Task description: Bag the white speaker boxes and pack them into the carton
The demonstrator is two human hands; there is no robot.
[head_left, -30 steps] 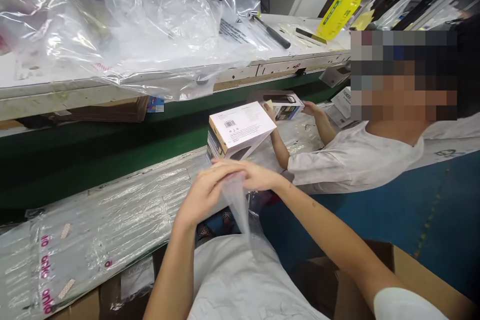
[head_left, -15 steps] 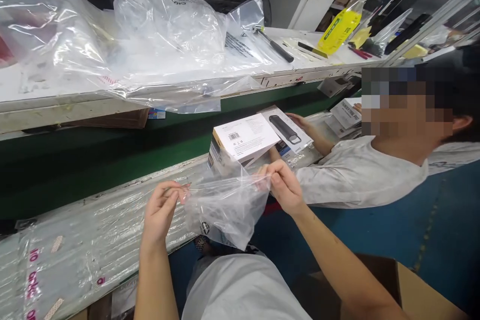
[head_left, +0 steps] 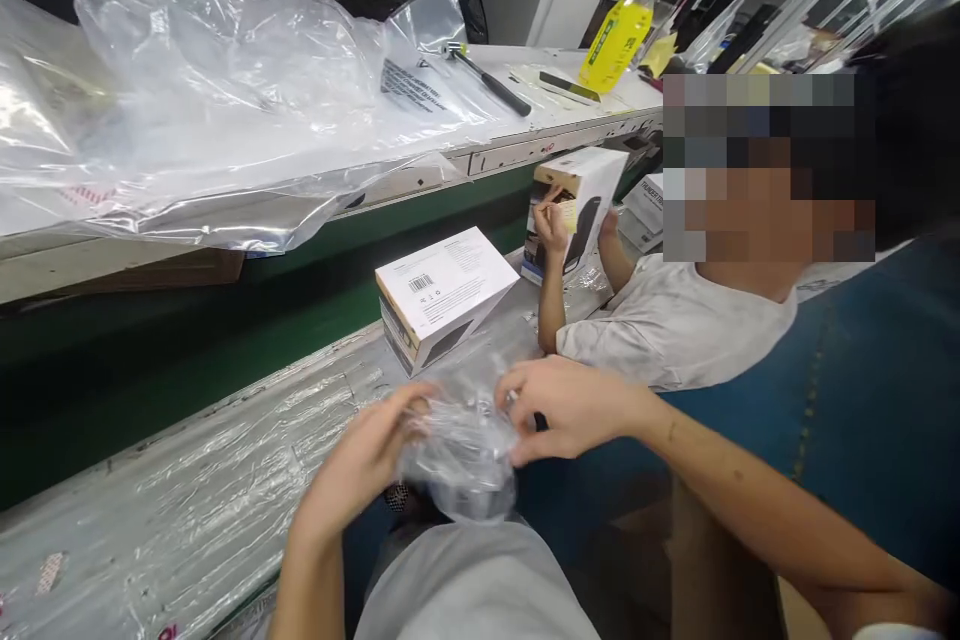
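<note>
Left hand: your left hand [head_left: 379, 435] grasps the crumpled film at its side, the fingertips blurred.
Right hand: your right hand [head_left: 562, 410] has its fingers and thumb curled at the opposite edge of the film; you cannot tell from this view whether they pinch it.
Bag: the crumpled, clear thin plastic bag [head_left: 469, 460] is between your hands, in front of your body and near the edge of the lower counter; blur hides its opening.
Boxed item: the white rectangular cardboard box with a barcode and brown end [head_left: 450, 285] sits on the lower counter just beyond your bag, its printed text face up and a dark picture on the side toward you.
Lower counter: the long counter wrapped in shiny clear film [head_left: 247, 450] runs across in front of you.
Upper counter: the white raised counter [head_left: 495, 160] carries a large clear plastic sack with black print [head_left: 217, 70], a hammer-like tool with a black handle [head_left: 495, 90], a flat dark tool [head_left: 566, 85] and a bottle of bright yellow liquid [head_left: 615, 45].
Co-worker: to your right, a person in a white shirt [head_left: 637, 330] has both hands at a tall white box with a dark picture [head_left: 590, 205], a small yellow paper by one hand.
</note>
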